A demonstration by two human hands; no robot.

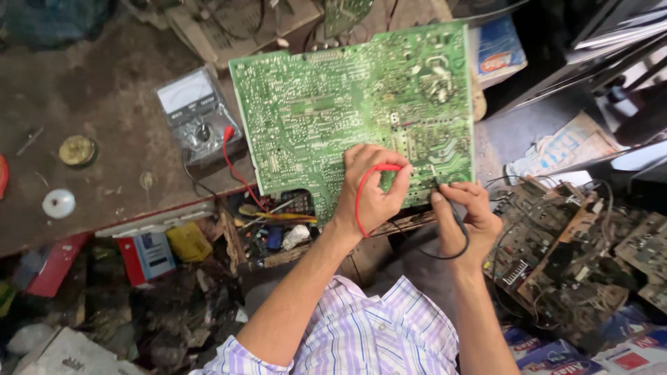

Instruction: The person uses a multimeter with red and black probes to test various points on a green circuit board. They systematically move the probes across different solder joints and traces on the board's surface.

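While the green circuit board (354, 114) lies solder side up on the worn bench (104, 125), tilted so its near edge hangs over the clutter below, we have both probes down on its lower right part. In the head view, our left hand (372, 187) is curled tightly around the red probe (403, 169), whose red lead (360, 198) loops back over the wrist; the tip itself is hidden under the fingers. Our right hand (465, 212) pinches the black probe (439, 186) between thumb and forefinger, its tip touching the board near the lower right edge, with the black lead (455, 239) sagging beneath the palm. The two hands sit near each other, not touching.

The analogue multimeter (196, 111) rests on the bench just beside the board's left edge, red plug seated in it, its dial well apart from where we are looking. To do this well, we judge that the heels of both hands should rest on the board so the tips cannot skate across neighbouring solder joints, and that only the eyes should travel to the needle. The overhanging board could rock under pressure, so light, steady contact seems wise.
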